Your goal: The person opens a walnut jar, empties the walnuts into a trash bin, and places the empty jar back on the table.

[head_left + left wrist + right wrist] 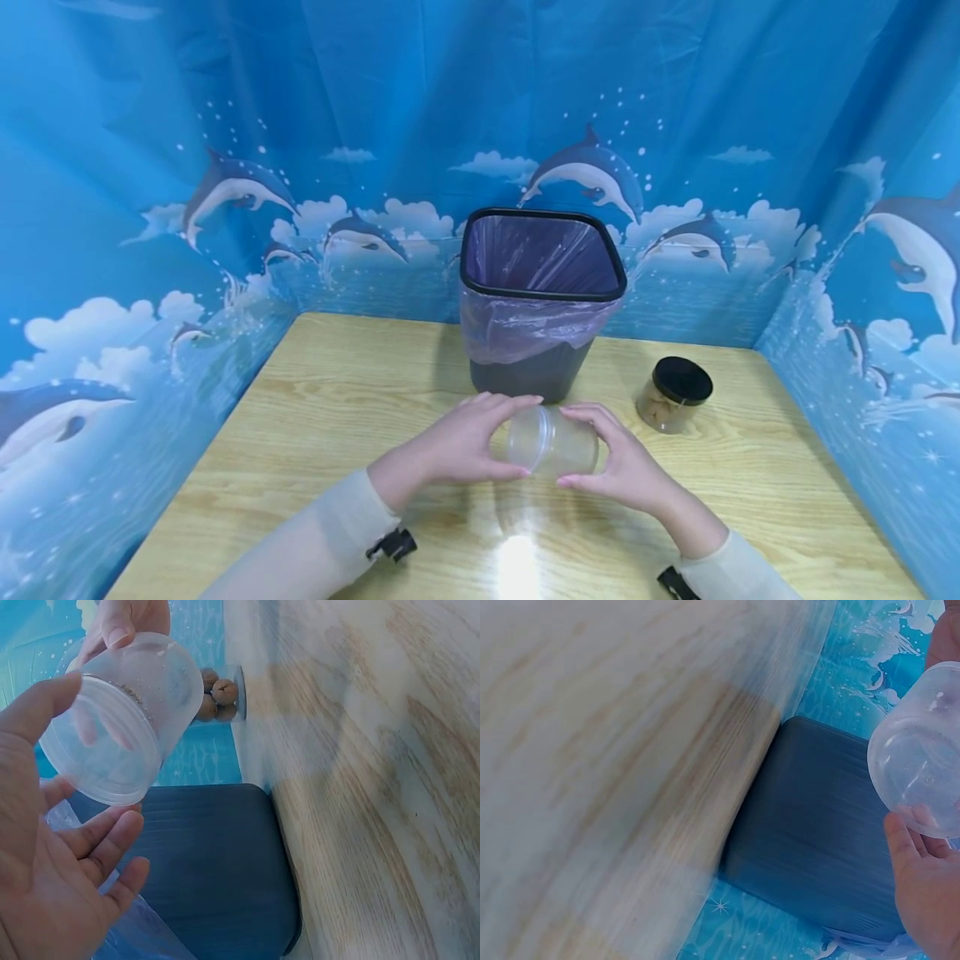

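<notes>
A clear plastic jar lies sideways in the air above the table, between both hands. My left hand holds its wide, ringed end, thumb below and fingers above in the head view. Around the base end, my right hand grips with thumb and fingers. In the left wrist view, small brown crumbs cling inside the jar near the ring. The right wrist view shows the jar's round base by the right fingers. Whether the ringed end carries a clear lid, I cannot tell.
Just behind the jar stands a dark trash bin lined with a purple bag. To the right sits a black-lidded jar with brown round pieces inside. A blue dolphin-print curtain surrounds the wooden table.
</notes>
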Demonstrator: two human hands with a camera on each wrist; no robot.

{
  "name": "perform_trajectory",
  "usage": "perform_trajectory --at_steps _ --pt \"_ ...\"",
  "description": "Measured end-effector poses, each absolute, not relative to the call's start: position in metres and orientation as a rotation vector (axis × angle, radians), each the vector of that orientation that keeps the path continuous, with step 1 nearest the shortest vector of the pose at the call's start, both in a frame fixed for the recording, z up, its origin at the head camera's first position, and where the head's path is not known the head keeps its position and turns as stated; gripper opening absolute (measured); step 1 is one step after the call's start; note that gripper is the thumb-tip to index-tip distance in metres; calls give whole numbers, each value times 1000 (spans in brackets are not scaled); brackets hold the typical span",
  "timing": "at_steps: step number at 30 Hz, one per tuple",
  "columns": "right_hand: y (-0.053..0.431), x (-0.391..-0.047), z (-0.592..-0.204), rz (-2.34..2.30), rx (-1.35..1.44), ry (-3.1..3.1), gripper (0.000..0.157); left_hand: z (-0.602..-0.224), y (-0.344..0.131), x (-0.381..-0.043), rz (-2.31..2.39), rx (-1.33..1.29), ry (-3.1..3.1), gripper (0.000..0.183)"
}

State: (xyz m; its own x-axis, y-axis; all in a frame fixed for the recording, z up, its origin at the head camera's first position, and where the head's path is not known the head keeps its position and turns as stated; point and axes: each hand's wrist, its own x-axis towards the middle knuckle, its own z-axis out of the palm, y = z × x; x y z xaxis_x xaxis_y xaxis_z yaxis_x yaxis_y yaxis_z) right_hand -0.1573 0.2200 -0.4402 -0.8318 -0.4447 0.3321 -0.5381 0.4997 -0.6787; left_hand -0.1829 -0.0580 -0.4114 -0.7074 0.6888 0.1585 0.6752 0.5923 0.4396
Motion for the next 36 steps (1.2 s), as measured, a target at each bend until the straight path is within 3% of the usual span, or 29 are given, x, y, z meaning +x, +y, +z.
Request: perform_trajectory --at_steps 13,24,36 --pt "219 -157 -440 1266 848 -2637 85 -408 -59 -182 757 1311 2756 99" --pt "219 -158 -442 1266 851 -2618 85 -409 -52 -179 671 988 2880 90" --pt "217 -159 -441 1270 863 -2604 85 -412 -50 -178 673 943 2895 83"
